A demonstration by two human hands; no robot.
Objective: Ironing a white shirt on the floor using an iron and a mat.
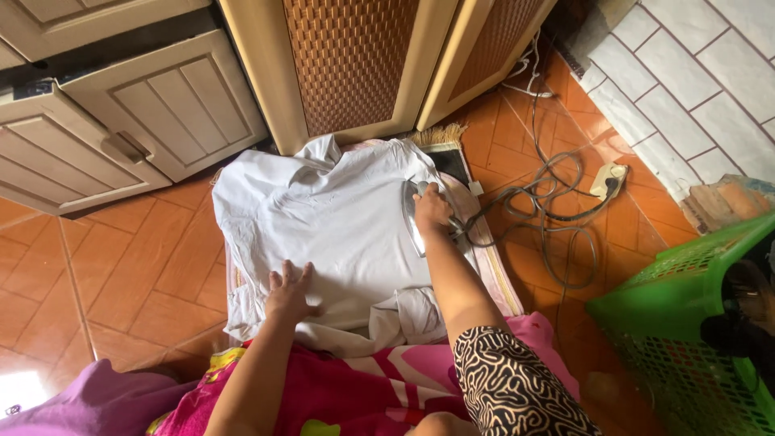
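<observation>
I see a white shirt [339,226] spread flat on a mat on the orange tile floor [121,266], below a wicker cabinet door [347,64]. Green laundry basket [686,323] to the right. Right hand [432,208] wrapped shut on the iron [413,214], at the shirt's right edge; left hand [289,295] pressed flat, fingers spread, on the lower cloth.

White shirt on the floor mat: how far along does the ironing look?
The white shirt lies spread flat, its middle fairly smooth. In hand: the right hand grips the iron at the shirt's right edge, while the left hand presses the cloth flat. Left: the bunched, creased part near the lower edge.
</observation>
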